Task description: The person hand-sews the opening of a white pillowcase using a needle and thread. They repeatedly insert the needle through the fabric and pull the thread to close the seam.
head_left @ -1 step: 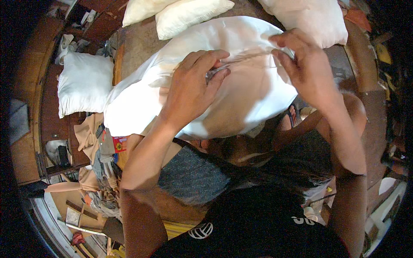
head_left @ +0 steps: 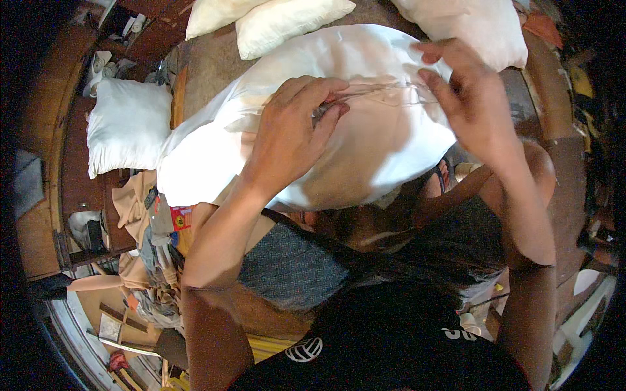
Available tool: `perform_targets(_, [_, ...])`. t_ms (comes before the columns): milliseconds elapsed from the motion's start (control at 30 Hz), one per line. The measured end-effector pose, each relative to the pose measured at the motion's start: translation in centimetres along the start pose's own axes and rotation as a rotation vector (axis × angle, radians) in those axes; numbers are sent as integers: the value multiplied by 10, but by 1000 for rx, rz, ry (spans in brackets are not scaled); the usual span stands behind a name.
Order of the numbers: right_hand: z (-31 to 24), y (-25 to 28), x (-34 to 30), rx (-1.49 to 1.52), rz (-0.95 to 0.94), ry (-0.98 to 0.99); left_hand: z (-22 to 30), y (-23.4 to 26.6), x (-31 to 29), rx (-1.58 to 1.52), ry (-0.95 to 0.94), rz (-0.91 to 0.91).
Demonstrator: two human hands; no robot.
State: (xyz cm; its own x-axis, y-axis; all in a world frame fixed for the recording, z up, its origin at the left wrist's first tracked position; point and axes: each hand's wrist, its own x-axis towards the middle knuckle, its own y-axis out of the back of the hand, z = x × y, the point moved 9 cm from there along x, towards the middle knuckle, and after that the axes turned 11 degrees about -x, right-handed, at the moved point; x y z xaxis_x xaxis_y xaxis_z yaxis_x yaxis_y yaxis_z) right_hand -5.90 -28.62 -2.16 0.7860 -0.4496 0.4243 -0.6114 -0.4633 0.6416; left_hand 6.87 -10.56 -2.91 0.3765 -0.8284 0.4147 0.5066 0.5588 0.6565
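Observation:
A large white pillow (head_left: 365, 156) lies across in front of me, over my knees, with a creased seam (head_left: 385, 89) running along its top. My left hand (head_left: 293, 127) is closed on the fabric at the left end of this seam, thumb and forefinger pinching the fold. Above the pillow's right end hovers my right hand (head_left: 473, 98), curled, with thumb and forefinger apart. Thin lines, perhaps thread, run along the seam toward that hand. No needle can be made out.
Cream pillows (head_left: 293, 26) lie at the back, and another pillow (head_left: 463, 32) sits at the back right. A white pillow (head_left: 130, 127) rests at the left by dark wooden shelves (head_left: 72, 156). Rumpled cloths (head_left: 140, 202) hang below it.
My right hand has shifted slightly to the right, and its thumb and forefinger have spread a little. My left hand stays in place on the seam.

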Motion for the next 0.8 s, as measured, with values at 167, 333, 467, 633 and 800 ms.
perform_targets(167, [-25, 11, 3, 588, -173, -263, 5, 1, -3, 83, -48, -15])
perform_targets(333, [-23, -12, -9, 472, -264, -131, 5, 2, -4, 63, -85, 32])
perform_targets(467, [-19, -31, -12, 463, -245, -151, 2, 0, -2, 64, -25, 17])
perform_targets(633, [1, -53, -14, 538, -170, -200, 4, -3, 0, 68, -5, -15])
perform_targets(800, [6, -63, -14, 666, -194, -294, 0, -3, -1, 49, 56, -18])
